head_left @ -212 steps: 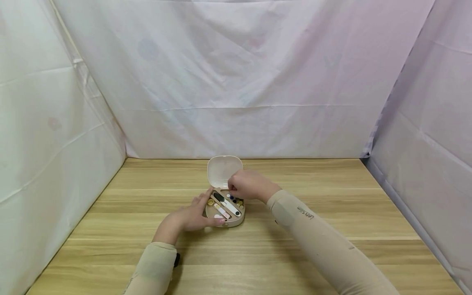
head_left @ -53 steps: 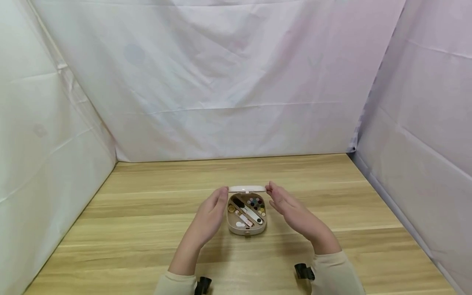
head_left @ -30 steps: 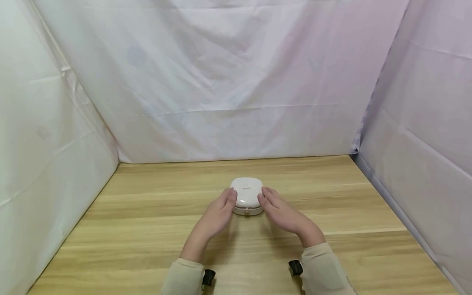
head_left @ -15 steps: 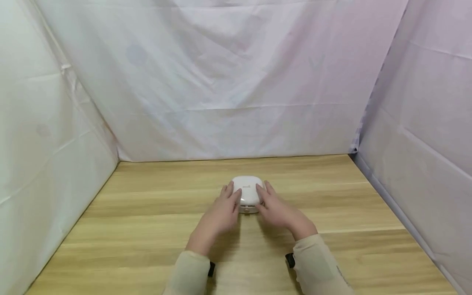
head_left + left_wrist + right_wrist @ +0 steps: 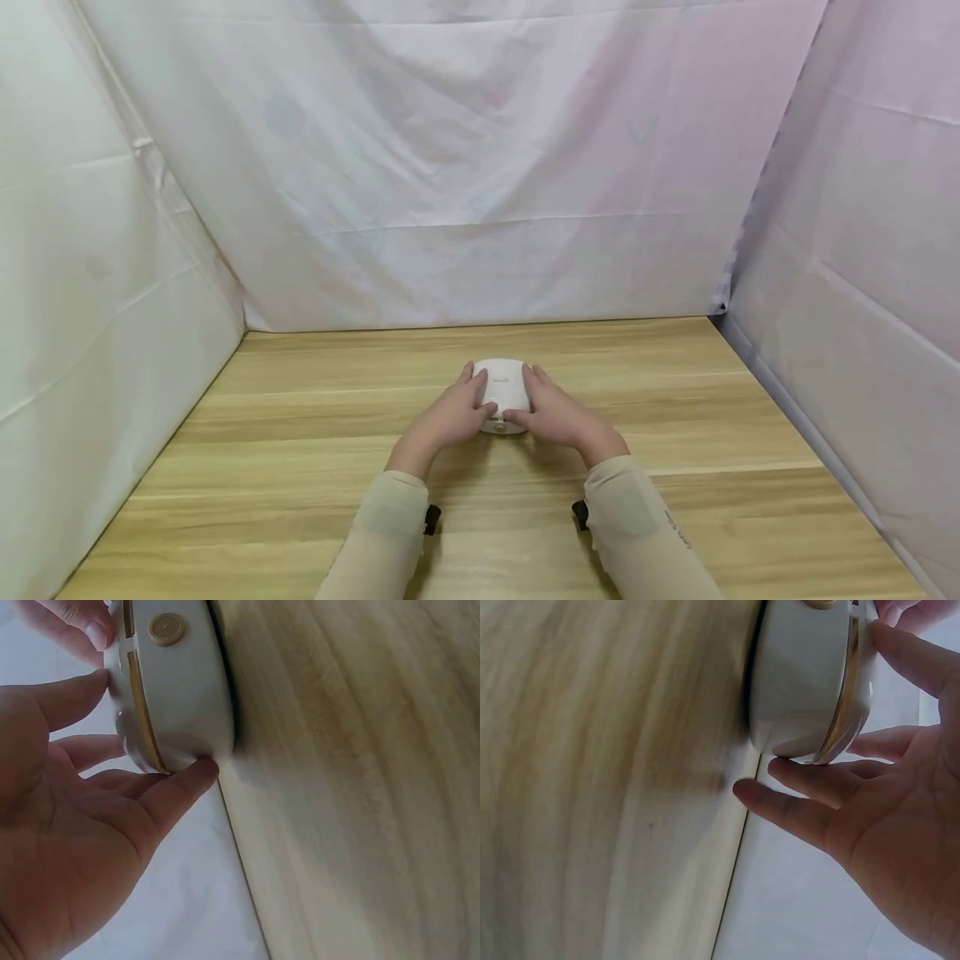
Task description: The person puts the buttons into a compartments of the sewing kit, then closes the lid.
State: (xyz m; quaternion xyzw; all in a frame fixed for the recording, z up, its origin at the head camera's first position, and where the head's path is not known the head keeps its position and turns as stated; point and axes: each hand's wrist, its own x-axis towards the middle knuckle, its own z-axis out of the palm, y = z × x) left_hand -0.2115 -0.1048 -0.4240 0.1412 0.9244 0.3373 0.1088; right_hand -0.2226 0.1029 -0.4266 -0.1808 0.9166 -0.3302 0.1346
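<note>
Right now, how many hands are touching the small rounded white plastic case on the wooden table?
2. The left hand touches the small rounded white plastic case on its left side, the right hand on its right.

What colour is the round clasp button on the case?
Gold, on the white case; the button shows best in the left wrist view.
</note>
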